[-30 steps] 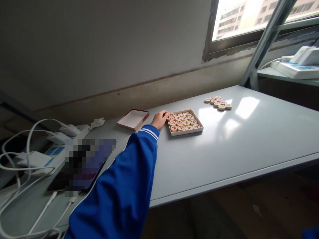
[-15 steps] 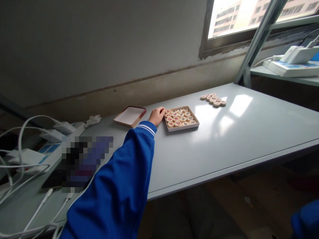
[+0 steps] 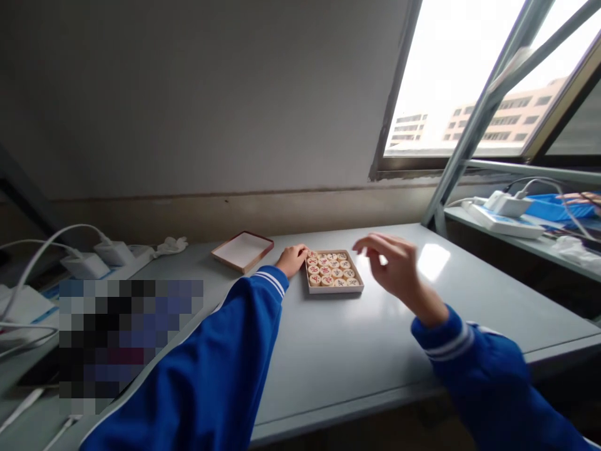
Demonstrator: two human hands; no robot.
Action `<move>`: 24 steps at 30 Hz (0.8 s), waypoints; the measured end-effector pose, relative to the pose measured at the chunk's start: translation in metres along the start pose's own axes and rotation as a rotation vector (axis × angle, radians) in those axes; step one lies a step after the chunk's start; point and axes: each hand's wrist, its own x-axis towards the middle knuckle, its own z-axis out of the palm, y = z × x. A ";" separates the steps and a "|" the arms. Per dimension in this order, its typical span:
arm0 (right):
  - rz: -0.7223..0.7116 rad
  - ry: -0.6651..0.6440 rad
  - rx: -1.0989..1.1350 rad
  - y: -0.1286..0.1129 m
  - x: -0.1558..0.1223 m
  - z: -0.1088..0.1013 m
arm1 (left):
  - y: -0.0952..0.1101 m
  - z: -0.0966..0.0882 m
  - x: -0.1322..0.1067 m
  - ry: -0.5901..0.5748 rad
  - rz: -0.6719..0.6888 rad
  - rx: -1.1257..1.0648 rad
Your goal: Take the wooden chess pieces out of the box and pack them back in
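Note:
A shallow square box [image 3: 335,290] lies on the grey table, filled with rows of round Chinese chess pieces [image 3: 325,271] marked in red and black characters. At its left rim is my left hand [image 3: 292,260], with the fingers bent and closed on the edge. My right hand [image 3: 394,266] hovers in the air just right of the box. Its fingers are loosely curved, with a gap to the thumb, and nothing shows in them. The loose pieces at the back right are hidden behind this hand. Left of the box rests its lid [image 3: 242,250], inner side up.
Power strips with white plugs and cables [image 3: 84,263] crowd the left side, beside a pixelated patch. A crumpled white tissue [image 3: 171,246] lies behind them. On the right, a metal post [image 3: 462,150] stands by a shelf holding another power strip [image 3: 504,219] and a blue tray [image 3: 554,207].
My right hand has come in from the lower right and risen over the table, beside the box. My left hand stays at the box's left rim. The view has tilted upward.

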 end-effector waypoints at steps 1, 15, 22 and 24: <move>-0.025 -0.081 0.011 0.005 0.007 0.006 | 0.000 0.000 0.000 0.000 0.000 -0.002; -0.133 -0.566 0.164 0.021 0.018 0.046 | 0.002 -0.001 0.000 -0.017 0.012 0.015; -0.045 -0.477 0.160 0.033 0.021 0.041 | 0.004 -0.002 0.000 -0.041 0.015 -0.013; 0.001 -0.442 0.147 0.043 0.020 0.038 | 0.004 -0.002 -0.001 -0.045 0.007 -0.023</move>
